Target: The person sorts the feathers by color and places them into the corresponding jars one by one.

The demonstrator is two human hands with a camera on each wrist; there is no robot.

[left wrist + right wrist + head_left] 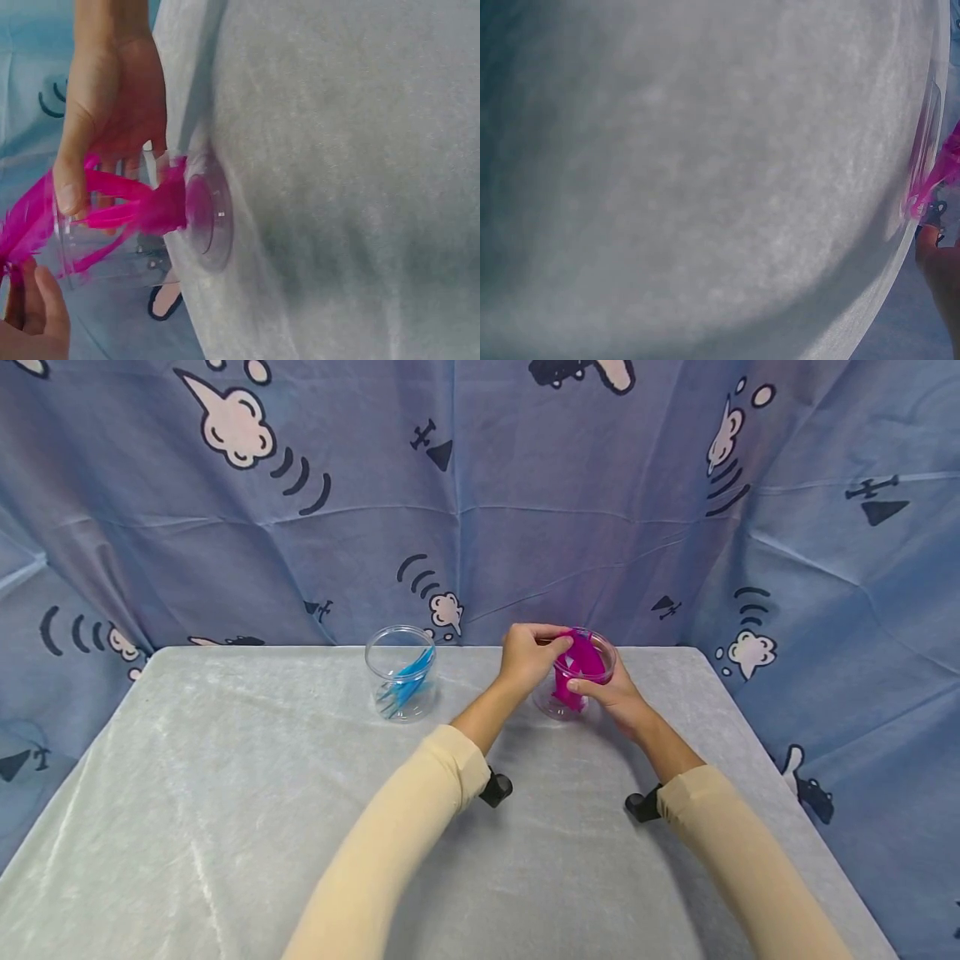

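Pink feathers [112,196] fill a clear plastic cup [214,247] with a round foot, at the table's far side, right of centre in the head view. My right hand [617,696] grips the cup's side, thumb below the rim and the other fingers behind the clear wall. From the left, my left hand [529,653] reaches over the rim and pinches pink feathers between thumb and fingers. In the left wrist view, the pinched feather sticks out past the rim. Only part of the right hand shows at the right wrist view's edge.
A second clear cup [401,675] stands left of the hands, with slender blue pieces [405,681] leaning in it. Pale cloth covers the table [225,810]. Directly behind the far edge hangs a blue patterned curtain [360,543].
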